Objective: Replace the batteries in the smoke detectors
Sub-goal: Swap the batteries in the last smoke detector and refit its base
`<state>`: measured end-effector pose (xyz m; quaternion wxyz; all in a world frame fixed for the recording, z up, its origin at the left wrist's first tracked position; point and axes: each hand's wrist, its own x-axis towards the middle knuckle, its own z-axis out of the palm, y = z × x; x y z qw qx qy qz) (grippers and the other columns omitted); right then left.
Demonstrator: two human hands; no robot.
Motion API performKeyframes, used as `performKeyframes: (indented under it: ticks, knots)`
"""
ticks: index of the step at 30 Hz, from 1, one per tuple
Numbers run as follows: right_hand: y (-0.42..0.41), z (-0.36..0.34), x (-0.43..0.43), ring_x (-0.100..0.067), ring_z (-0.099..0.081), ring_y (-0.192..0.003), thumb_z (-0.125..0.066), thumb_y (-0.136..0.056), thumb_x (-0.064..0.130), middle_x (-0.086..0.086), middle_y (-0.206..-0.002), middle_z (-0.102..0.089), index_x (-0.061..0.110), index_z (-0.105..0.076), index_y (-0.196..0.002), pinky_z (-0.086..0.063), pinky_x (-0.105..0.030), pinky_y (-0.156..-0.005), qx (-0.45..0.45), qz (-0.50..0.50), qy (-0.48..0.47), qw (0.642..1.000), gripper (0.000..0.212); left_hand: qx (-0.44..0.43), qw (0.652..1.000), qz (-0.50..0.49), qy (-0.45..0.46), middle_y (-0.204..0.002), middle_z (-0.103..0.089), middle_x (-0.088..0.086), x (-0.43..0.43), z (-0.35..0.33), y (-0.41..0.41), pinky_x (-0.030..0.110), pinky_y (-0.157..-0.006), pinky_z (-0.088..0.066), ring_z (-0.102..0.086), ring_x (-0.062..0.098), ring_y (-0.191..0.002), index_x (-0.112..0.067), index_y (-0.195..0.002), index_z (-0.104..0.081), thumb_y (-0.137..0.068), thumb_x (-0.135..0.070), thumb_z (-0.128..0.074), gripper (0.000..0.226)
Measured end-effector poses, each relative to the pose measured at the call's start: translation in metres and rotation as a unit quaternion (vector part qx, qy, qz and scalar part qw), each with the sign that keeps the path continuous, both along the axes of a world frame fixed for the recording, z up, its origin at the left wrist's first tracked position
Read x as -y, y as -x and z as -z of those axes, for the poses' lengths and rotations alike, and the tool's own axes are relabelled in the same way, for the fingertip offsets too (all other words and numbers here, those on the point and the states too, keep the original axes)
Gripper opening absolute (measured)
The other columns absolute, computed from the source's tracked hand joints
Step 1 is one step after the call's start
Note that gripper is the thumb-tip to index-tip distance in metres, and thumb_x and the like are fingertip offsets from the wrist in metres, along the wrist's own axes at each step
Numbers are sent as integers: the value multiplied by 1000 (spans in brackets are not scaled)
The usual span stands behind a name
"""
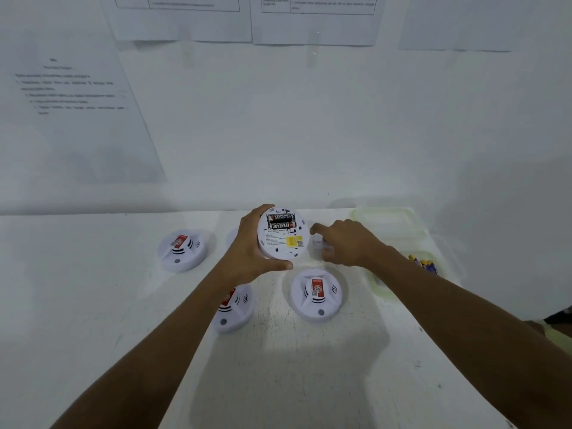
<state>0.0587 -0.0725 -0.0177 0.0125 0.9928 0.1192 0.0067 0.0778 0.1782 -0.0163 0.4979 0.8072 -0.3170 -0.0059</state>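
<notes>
Nearest me, two bare forearms reach out over the scuffed white tabletop [294,366]. Between them sit two round white plastic smoke detectors with red labels, face up: one [315,294] just inside the right forearm, the other [238,314] partly under the left forearm.

Further out, the left grip [247,246] grasps a third round white smoke detector [283,243] by its rim, thumb below and fingers curled over the top. It is lifted off the tabletop with its back tilted toward the person. The compartment is uncovered, and two black cylindrical batteries [280,221] lie in it side by side.

Just beside it, the right grip [343,246] hangs knuckles-up, fingers bent down over a small blurred white piece [320,244] on the tabletop. I cannot tell whether it has hold of that piece or only hovers.

If that piece is the compartment cover, which I judge likely, the step is closing up. Doing it well means checking that both cells sit flat, lining the cover's tabs up with the slots, and pressing while the left grip steadies the rim.

Another white detector with a red label [182,249] stands off to the left. On the right is a translucent plastic box [402,224] with loose coloured batteries [425,264] in it. Printed paper sheets [312,20] hang on the wall behind.
</notes>
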Motion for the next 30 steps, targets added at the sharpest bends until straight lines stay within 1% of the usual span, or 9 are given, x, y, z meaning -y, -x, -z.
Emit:
performKeyframes:
  ticks: [2, 4, 8, 12, 14, 17, 21, 25, 30]
  knots:
    - [2, -3, 3, -24, -65, -76, -58, -86, 27, 3, -89, -72, 26, -50, -127, -49, -29, -64, 28, 30, -47, 998, 41, -1, 1000, 2, -7, -133, -44, -17, -3, -4, 3, 35, -108, -38, -40, 6, -127, -40, -133, -35, -47, -52, -87, 101]
    - [5, -11, 8, -22, -66, -72, -59, -84, 18, 5, -80, -72, 25, -57, -117, -53, -32, -65, 66, 96, -175, 978, 34, -5, 1000, -4, -9, -130, -47, -19, -7, -9, 4, 32, -105, -41, -44, 2, -123, -46, -128, -35, -43, -53, -87, 100]
    - [23, -47, 2, -15, -64, -61, -65, -83, 7, 3, -70, -73, 21, -64, -101, -49, -22, -59, 122, 159, -489, 849, 23, -1, 1000, -16, -1, -127, -53, -14, -8, -12, 3, 41, -101, -46, -50, 8, -119, -37, -129, -40, -38, -54, -91, 106]
    - [43, -75, -24, -13, -62, -70, -73, -85, 12, -5, -79, -76, 21, -65, -101, -46, -23, -66, 58, 117, -625, 770, 20, 7, 1000, -8, 19, -126, -54, -12, 1, -15, 6, 42, -98, -48, -53, 11, -117, -37, -128, -41, -38, -50, -93, 105]
    - [45, -74, -37, -17, -66, -71, -74, -84, 10, -8, -79, -75, 18, -66, -98, -49, -28, -68, 53, 97, -623, 775, 18, 15, 999, 2, 35, -120, -53, -25, 8, -20, 11, 27, -95, -48, -54, 5, -112, -42, -123, -41, -39, -48, -91, 98]
    - [40, -66, -48, -11, -68, -72, -74, -84, 10, 0, -82, -74, 16, -72, -93, -55, -27, -71, 118, 86, -553, 821, 11, 31, 999, 5, 43, -113, -52, -38, 15, -26, 18, 10, -85, -45, -54, -2, -106, -52, -117, -41, -40, -48, -88, 89]
    - [41, -55, -53, -4, -61, -70, -73, -85, 19, 9, -93, -71, 18, -76, -98, -42, -9, -66, 212, 47, -430, 876, 13, 37, 998, -14, 40, -118, -50, -30, 17, -25, 21, 26, -93, -49, -53, 5, -111, -57, -118, -37, -39, -59, -85, 92]
    - [44, -50, -58, -9, -60, -92, -73, -85, 35, 0, -114, -65, 17, -75, -108, -48, -19, -77, 201, 53, -349, 914, 30, 37, 999, -30, 25, -123, -51, -12, 19, -25, 18, 38, -100, -47, -53, 14, -114, -46, -119, -36, -40, -52, -89, 96]
    - [54, -59, -67, -12, -62, -95, -76, -79, 47, 0, -114, -64, 17, -74, -112, -52, -28, -82, 187, 49, -326, 925, 44, 35, 998, -51, -12, -131, -51, 1, 18, -24, 17, 42, -103, -44, -50, 20, -118, -29, -130, -38, -43, -50, -86, 102]
